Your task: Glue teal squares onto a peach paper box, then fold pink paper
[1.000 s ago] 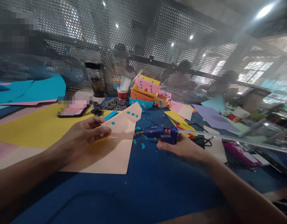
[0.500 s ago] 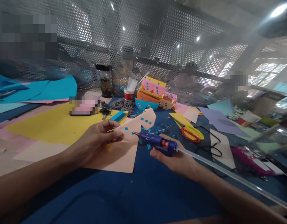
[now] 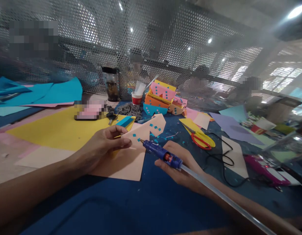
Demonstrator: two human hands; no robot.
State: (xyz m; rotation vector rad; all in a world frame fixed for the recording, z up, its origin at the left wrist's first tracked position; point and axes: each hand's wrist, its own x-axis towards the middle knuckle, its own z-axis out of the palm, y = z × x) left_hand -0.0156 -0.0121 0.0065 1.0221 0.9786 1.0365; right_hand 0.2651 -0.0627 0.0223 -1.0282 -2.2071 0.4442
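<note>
My left hand pinches the edge of a peach paper shape dotted with small blue squares, holding it down on the blue table. My right hand grips a blue glue gun with a long clear glue stick trailing back over my forearm. The gun's nozzle points left and touches the paper's right edge, close to my left fingertips. Loose blue paper bits lie around the nozzle.
A yellow sheet lies to the left, with teal sheets behind. Red-handled scissors, a black cord, a phone, a red cup, a dark jar and stacked paper boats stand further back. People sit behind a perforated screen.
My right hand has swung the glue gun left and lowered it until its nozzle meets the peach paper. My left hand has kept its pinch on the sheet.
</note>
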